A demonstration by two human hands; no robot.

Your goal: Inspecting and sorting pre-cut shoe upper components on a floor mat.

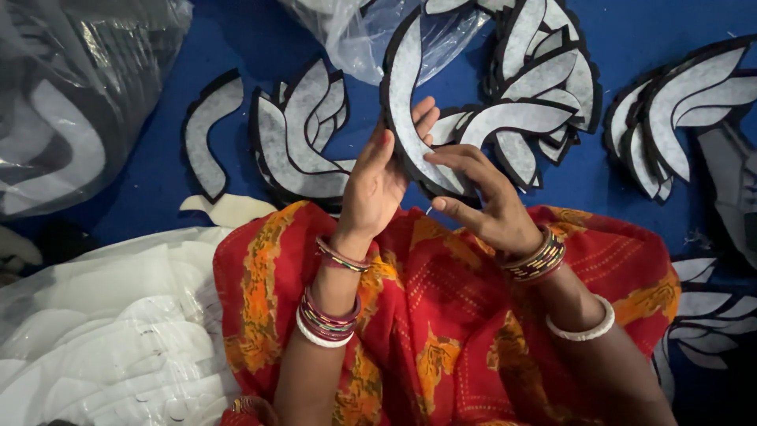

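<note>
My left hand point(377, 180) grips a long curved crescent piece point(404, 95), grey felt with a black border, held upright above my lap. My right hand point(481, 201) pinches the lower end of the same piece from the right, thumb and fingers on its edge. Both wrists wear bangles. Red and orange patterned cloth point(441, 315) covers my lap below the hands.
Stacks of similar grey-and-black leaf-shaped pieces lie on the blue floor point(623, 166): one at centre left point(303, 134), one at top centre point(544, 71), one at right point(678, 110). A single crescent point(206, 134) lies at left. Clear plastic bags sit at top left point(71, 87), top centre point(355, 31) and bottom left point(102, 331).
</note>
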